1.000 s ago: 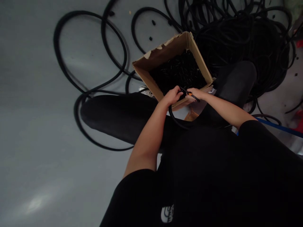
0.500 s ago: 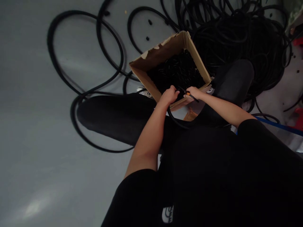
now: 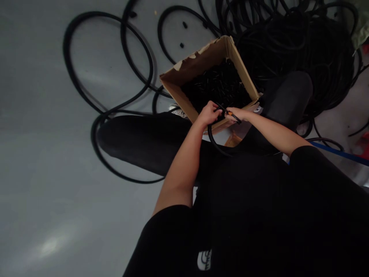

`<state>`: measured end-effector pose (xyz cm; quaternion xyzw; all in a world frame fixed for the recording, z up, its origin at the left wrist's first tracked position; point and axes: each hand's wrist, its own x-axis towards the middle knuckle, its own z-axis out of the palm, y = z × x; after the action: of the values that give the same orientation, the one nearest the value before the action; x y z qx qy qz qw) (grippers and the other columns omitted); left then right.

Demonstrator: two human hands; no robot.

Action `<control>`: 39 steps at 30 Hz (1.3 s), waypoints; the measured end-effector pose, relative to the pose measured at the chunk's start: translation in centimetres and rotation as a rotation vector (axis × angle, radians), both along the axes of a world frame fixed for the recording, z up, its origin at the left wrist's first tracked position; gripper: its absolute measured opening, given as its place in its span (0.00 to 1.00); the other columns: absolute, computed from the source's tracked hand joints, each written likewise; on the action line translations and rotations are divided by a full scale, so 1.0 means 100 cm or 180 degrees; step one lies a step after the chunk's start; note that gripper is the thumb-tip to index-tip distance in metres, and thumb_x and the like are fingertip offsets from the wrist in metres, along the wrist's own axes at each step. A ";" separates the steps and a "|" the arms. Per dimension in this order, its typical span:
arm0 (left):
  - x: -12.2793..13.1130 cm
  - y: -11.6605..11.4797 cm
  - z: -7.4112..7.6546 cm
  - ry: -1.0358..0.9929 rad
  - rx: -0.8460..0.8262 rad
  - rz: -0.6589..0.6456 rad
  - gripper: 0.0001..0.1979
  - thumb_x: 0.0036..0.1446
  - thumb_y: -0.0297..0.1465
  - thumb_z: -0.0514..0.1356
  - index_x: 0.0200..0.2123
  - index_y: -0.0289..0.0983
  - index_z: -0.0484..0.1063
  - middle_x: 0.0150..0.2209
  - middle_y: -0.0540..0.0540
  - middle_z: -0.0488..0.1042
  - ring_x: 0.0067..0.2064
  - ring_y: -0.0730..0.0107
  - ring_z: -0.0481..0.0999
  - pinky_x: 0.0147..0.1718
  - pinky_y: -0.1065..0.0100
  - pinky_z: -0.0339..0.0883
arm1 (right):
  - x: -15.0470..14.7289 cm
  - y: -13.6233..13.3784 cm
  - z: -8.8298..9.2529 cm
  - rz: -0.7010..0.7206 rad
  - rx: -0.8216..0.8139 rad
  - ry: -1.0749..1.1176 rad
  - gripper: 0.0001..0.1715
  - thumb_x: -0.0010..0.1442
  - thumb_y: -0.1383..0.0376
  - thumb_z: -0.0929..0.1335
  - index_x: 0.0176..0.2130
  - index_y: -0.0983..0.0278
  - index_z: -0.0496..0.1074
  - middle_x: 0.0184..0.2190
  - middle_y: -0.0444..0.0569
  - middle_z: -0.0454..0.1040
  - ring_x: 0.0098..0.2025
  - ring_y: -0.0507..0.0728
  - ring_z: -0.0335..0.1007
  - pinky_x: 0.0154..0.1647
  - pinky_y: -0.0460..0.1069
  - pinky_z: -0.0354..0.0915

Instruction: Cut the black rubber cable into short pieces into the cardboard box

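Over box (image 3: 198, 60): L-hand (image 3: 209, 114) hose (image 3: 213, 142), R-hand (image 3: 242, 114) tool (image 3: 231, 114)

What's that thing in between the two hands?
In the head view, a small black tool with an orange spot sits between the left hand and right hand, over the cardboard box. A black hose loops down from the left hand.

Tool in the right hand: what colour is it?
The right hand holds a tool, black with an orange patch; head view shows it best.
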<state>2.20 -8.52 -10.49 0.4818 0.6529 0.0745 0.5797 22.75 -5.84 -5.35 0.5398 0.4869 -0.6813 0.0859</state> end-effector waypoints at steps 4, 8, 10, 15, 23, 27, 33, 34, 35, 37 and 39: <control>0.002 -0.001 -0.002 -0.0201 0.0068 0.0123 0.12 0.72 0.27 0.70 0.54 0.41 0.73 0.42 0.47 0.82 0.34 0.67 0.80 0.45 0.63 0.78 | 0.002 -0.001 -0.006 0.0064 0.0023 0.0149 0.20 0.76 0.78 0.74 0.41 0.58 0.65 0.24 0.35 0.67 0.25 0.51 0.65 0.27 0.40 0.62; 0.001 0.001 0.004 -0.0179 0.0066 0.0211 0.12 0.71 0.26 0.70 0.46 0.42 0.68 0.38 0.51 0.79 0.33 0.67 0.79 0.41 0.64 0.74 | 0.002 -0.001 -0.007 0.0133 0.0193 0.0051 0.17 0.77 0.76 0.72 0.41 0.58 0.66 0.22 0.34 0.66 0.24 0.52 0.64 0.27 0.42 0.61; 0.001 0.003 0.008 -0.0040 0.0035 0.0272 0.12 0.72 0.27 0.69 0.45 0.43 0.67 0.38 0.50 0.79 0.35 0.65 0.80 0.43 0.63 0.75 | 0.001 0.000 -0.005 0.0261 0.0442 -0.0108 0.15 0.79 0.73 0.72 0.40 0.58 0.68 0.23 0.36 0.66 0.25 0.52 0.64 0.29 0.44 0.60; -0.001 0.008 0.011 0.0451 0.0121 0.0158 0.10 0.74 0.30 0.70 0.47 0.42 0.71 0.39 0.45 0.83 0.48 0.52 0.86 0.58 0.56 0.79 | -0.002 0.006 0.003 0.0694 0.1114 -0.0486 0.12 0.78 0.67 0.74 0.38 0.64 0.76 0.30 0.44 0.77 0.34 0.53 0.71 0.39 0.46 0.61; -0.001 0.005 0.010 0.0682 0.0339 -0.0286 0.09 0.77 0.31 0.65 0.57 0.39 0.77 0.59 0.33 0.88 0.62 0.45 0.87 0.67 0.51 0.79 | -0.002 0.008 0.010 0.0909 0.1049 -0.0687 0.08 0.75 0.67 0.74 0.46 0.69 0.86 0.34 0.48 0.83 0.34 0.53 0.73 0.40 0.46 0.63; 0.003 0.003 0.012 0.0816 0.0254 -0.0379 0.14 0.78 0.33 0.65 0.62 0.37 0.79 0.62 0.30 0.88 0.65 0.40 0.88 0.67 0.50 0.79 | -0.001 0.009 0.006 0.1025 0.1053 -0.0808 0.10 0.78 0.65 0.75 0.47 0.70 0.87 0.38 0.52 0.86 0.37 0.54 0.78 0.40 0.46 0.63; 0.006 0.006 0.015 0.0828 -0.0017 -0.0500 0.21 0.81 0.30 0.61 0.71 0.33 0.76 0.63 0.28 0.89 0.66 0.43 0.90 0.67 0.53 0.81 | -0.002 0.010 0.000 0.1258 0.1154 -0.0983 0.13 0.79 0.64 0.75 0.51 0.71 0.91 0.45 0.57 0.91 0.43 0.57 0.84 0.41 0.47 0.63; 0.006 0.007 0.015 0.0820 -0.0077 -0.0519 0.22 0.81 0.29 0.60 0.73 0.32 0.76 0.63 0.28 0.89 0.65 0.43 0.90 0.66 0.53 0.82 | -0.003 0.010 -0.001 0.1299 0.1172 -0.1018 0.13 0.79 0.64 0.75 0.51 0.71 0.91 0.46 0.57 0.91 0.44 0.57 0.84 0.41 0.47 0.63; 0.006 0.007 0.016 0.0822 -0.0116 -0.0543 0.23 0.81 0.29 0.59 0.74 0.31 0.75 0.62 0.28 0.89 0.64 0.43 0.91 0.66 0.53 0.82 | -0.003 0.011 -0.001 0.1334 0.1183 -0.1041 0.13 0.78 0.64 0.75 0.51 0.71 0.91 0.46 0.58 0.91 0.45 0.58 0.85 0.41 0.47 0.63; 0.007 0.007 0.017 0.0857 -0.0138 -0.0593 0.24 0.81 0.28 0.59 0.74 0.31 0.75 0.62 0.27 0.90 0.64 0.43 0.91 0.67 0.53 0.82 | -0.004 0.011 -0.001 0.1382 0.1167 -0.1062 0.13 0.78 0.63 0.76 0.51 0.70 0.91 0.47 0.58 0.91 0.45 0.58 0.84 0.41 0.47 0.63; 0.008 0.007 0.017 0.0894 -0.0139 -0.0637 0.23 0.81 0.28 0.60 0.74 0.32 0.76 0.63 0.27 0.89 0.65 0.43 0.91 0.67 0.53 0.81 | -0.004 0.011 0.001 0.1367 0.1144 -0.1066 0.13 0.77 0.63 0.76 0.50 0.70 0.91 0.45 0.57 0.91 0.44 0.58 0.84 0.42 0.47 0.65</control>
<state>2.97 -7.84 -8.75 0.5374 0.6776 -0.0658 0.4977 22.38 -4.70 -5.29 0.5360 0.6812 -0.4524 0.2099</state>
